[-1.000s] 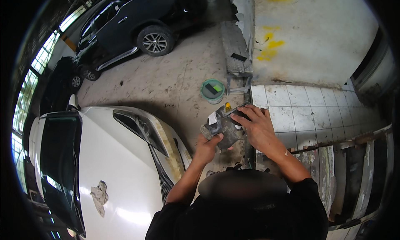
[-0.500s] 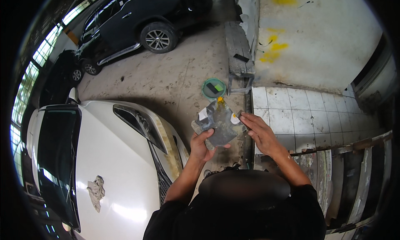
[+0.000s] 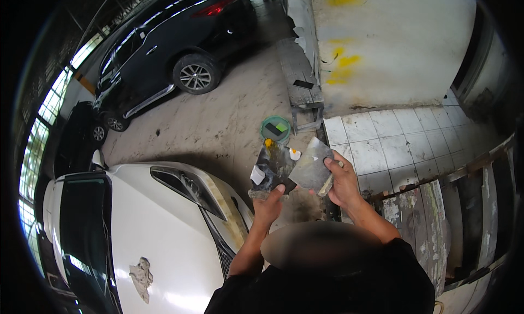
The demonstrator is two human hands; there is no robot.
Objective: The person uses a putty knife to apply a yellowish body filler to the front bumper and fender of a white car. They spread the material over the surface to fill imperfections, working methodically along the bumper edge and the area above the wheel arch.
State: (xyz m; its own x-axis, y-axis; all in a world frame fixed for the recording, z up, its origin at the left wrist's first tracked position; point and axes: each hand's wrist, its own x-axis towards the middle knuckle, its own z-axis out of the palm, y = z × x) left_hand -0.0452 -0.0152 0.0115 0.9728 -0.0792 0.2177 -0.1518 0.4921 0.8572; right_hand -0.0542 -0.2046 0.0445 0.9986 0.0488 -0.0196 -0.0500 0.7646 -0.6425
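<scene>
My left hand (image 3: 268,206) grips the lower edge of a dark, smeared putty board (image 3: 279,165), thumb on top. A white lump (image 3: 257,175) lies at the board's left side. At its far corner is a yellow dab of paste (image 3: 269,142), and near its right edge sits a small white piece (image 3: 295,154) with a yellow spot. Closed round the right side of a thin grey putty spreader (image 3: 313,164) is my right hand (image 3: 345,184). The spreader's left edge meets or overlaps the board; whether they touch I cannot tell.
On my left stands a white car (image 3: 169,221) with a crumpled grey rag (image 3: 141,278) on its hood. Ahead are a green basin (image 3: 275,136) on the floor, a bench (image 3: 295,63) bearing a black phone (image 3: 303,85), and a dark car (image 3: 153,52). Wooden slats (image 3: 415,221) flank my right.
My right hand has gone from resting its fingers at the right edge of the stacked sheets to gripping the grey spreader, which now sits apart to the board's right. The view has shifted.
</scene>
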